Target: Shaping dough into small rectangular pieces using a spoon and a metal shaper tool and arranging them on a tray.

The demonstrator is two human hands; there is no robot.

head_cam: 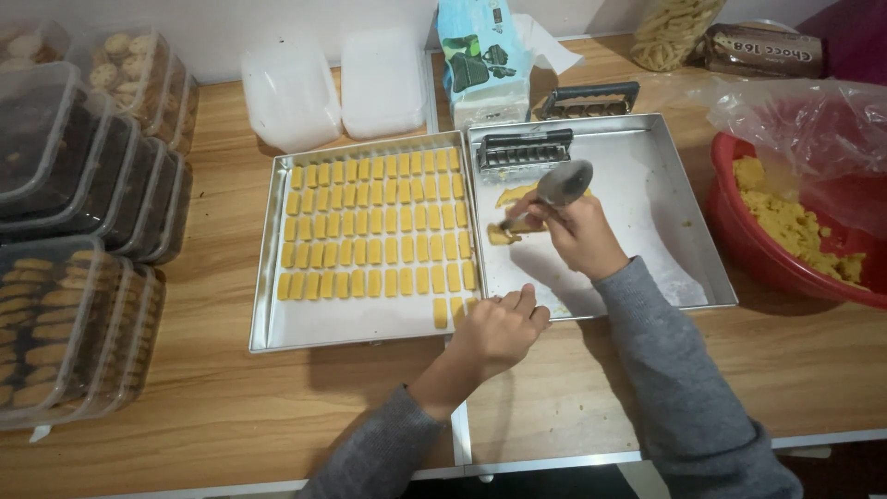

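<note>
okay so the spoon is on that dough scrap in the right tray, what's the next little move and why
Probably scrape the dough scrap loose with the spoon in the right hand and lift it off the right tray. The scrap lies flat on the bare metal at the spoon's tip, and the left hand rests at the edge of the left tray, steadying things.

Home baking setup – wooden table [231, 407] with metal baking trays [268, 277], rows of cut yellow dough pieces [370, 231], red bowl [739, 249] of dough, stacked plastic tubs of finished cookies [55, 323] – small-batch kitchen production
</note>
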